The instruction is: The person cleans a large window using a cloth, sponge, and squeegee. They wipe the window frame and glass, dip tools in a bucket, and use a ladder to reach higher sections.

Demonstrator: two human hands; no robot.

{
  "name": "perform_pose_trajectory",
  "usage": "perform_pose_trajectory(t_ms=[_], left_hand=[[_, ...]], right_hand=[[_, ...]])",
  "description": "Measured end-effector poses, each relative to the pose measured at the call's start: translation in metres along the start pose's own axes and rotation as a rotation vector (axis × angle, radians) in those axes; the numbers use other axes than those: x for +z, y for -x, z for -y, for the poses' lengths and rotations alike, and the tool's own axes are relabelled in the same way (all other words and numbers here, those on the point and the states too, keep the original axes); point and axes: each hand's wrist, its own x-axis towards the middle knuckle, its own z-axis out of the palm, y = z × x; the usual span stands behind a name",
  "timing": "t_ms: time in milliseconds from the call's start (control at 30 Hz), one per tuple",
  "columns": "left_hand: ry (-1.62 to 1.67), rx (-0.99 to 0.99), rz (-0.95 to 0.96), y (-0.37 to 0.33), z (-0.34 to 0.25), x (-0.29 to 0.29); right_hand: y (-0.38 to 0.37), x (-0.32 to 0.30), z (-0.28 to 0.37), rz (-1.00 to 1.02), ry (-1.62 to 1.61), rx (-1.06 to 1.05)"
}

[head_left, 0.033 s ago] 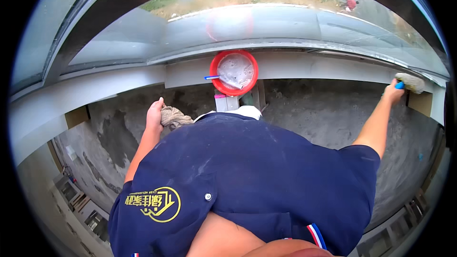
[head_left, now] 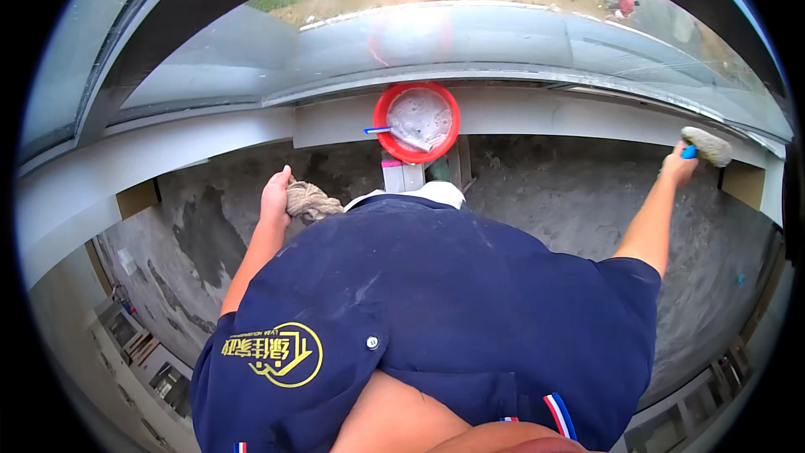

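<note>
My right hand (head_left: pixel 679 168), at the far right, is closed round the blue handle of a window washer with a fluffy, pale head (head_left: pixel 707 146). The washer's head is by the right end of the window ledge; I cannot tell if it touches. On the left, my left hand (head_left: pixel 276 197) grips a bunched beige rag (head_left: pixel 310 200) beside my body. Ahead of me a red basin (head_left: pixel 382 109) of cloudy, sudsy water stands at the ledge. Across its near rim lies a blue-handled tool (head_left: pixel 377 130), its other end in the suds.
The pale window ledge (head_left: pixel 537 113) curves across in front of me, with window glass (head_left: pixel 503 38) beyond it. Dark frame bars arch overhead. Below is a grey, stained concrete floor (head_left: pixel 553 184). A narrow board (head_left: pixel 411 176) shows under the basin.
My right hand and the washer have shifted a little left, and the washer's head has tilted. My left hand still grips the rag. The view has moved slightly.
</note>
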Motion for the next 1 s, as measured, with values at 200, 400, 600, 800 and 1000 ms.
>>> perform_pose_trajectory(t_ms=[200,400,600,800,1000], left_hand=[[0.043,-0.053,-0.01,-0.025,0.006,0.003],[0.004,-0.029,0.024,-0.071,-0.003,0.036],[-0.035,-0.019,0.076,-0.141,0.027,0.075],[-0.106,-0.082,0.1,-0.187,0.068,0.105],[-0.193,-0.236,0.281,-0.221,0.104,0.091]], right_hand=[[0.298,0.057,0.037,0.618,-0.264,-0.238],[0.454,0.058,0.126,1.119,-0.256,-0.54],[0.526,0.109,0.179,1.211,-0.293,-0.607],[0.56,0.169,0.195,1.216,-0.222,-0.611],[0.602,0.216,0.181,0.455,-0.283,-1.012]])
